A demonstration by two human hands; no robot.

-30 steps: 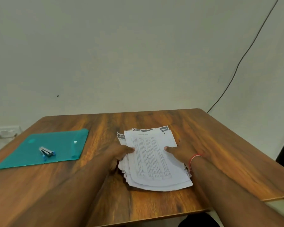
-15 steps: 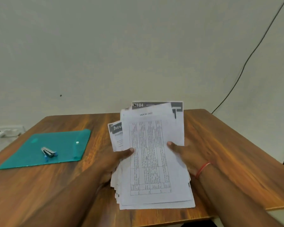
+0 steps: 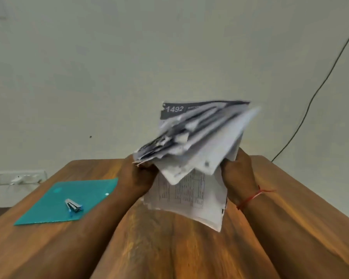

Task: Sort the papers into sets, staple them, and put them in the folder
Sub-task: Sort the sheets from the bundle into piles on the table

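Observation:
A thick stack of printed papers point(image 3: 191, 158) hangs in the air above the wooden table point(image 3: 169, 248), tilted and blurred, its upper sheets fanned apart. My left hand point(image 3: 138, 175) grips its left edge. My right hand point(image 3: 239, 178), with a red thread round the wrist, grips its right edge. A teal plastic folder point(image 3: 48, 204) lies flat at the table's left, and a small silver and blue stapler point(image 3: 74, 206) rests on top of it.
A plain wall stands right behind the table. A black cable point(image 3: 318, 87) runs down the wall at the right. A white socket strip point(image 3: 18, 177) sits low on the wall at the left.
Both hands have lifted the stack off the table and raised it higher. It has tipped from facing me to a steep tilt, and its top sheets have fanned out.

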